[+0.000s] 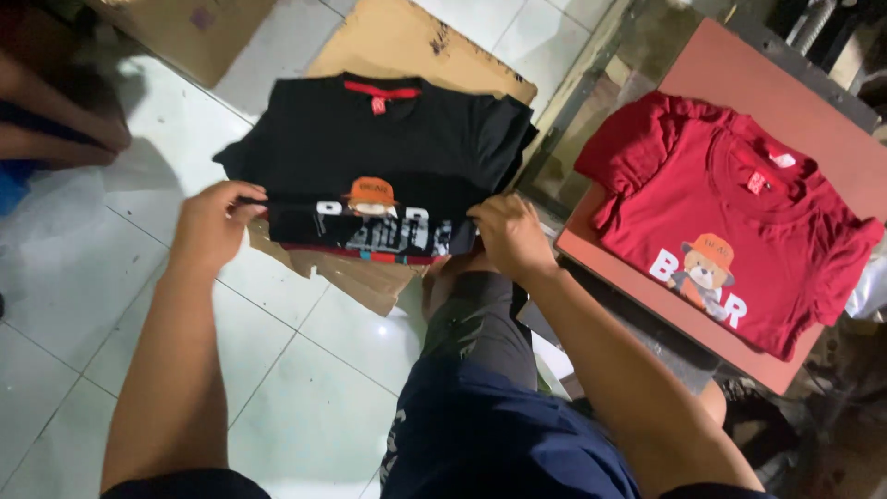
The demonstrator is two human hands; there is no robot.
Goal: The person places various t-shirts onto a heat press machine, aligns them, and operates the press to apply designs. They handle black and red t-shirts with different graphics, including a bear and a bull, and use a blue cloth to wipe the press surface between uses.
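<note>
Both hands pinch the folded lower edge of a black T-shirt (pixel 388 152); left hand (pixel 214 225) closed on the fold's left corner, right hand (pixel 506 233) closed on its right corner; shirt lies on cardboard (pixel 407 42) over the tiled floor (pixel 305 370); best to keep both corners level and taut so the fold lands square; collar points away from the grips, long axis running from hands to collar; red T-shirt (pixel 730 217) rests on a press plate (pixel 832 139), beyond the right hand.

Black shirt's (pixel 388 148) lower half folded under.
</note>
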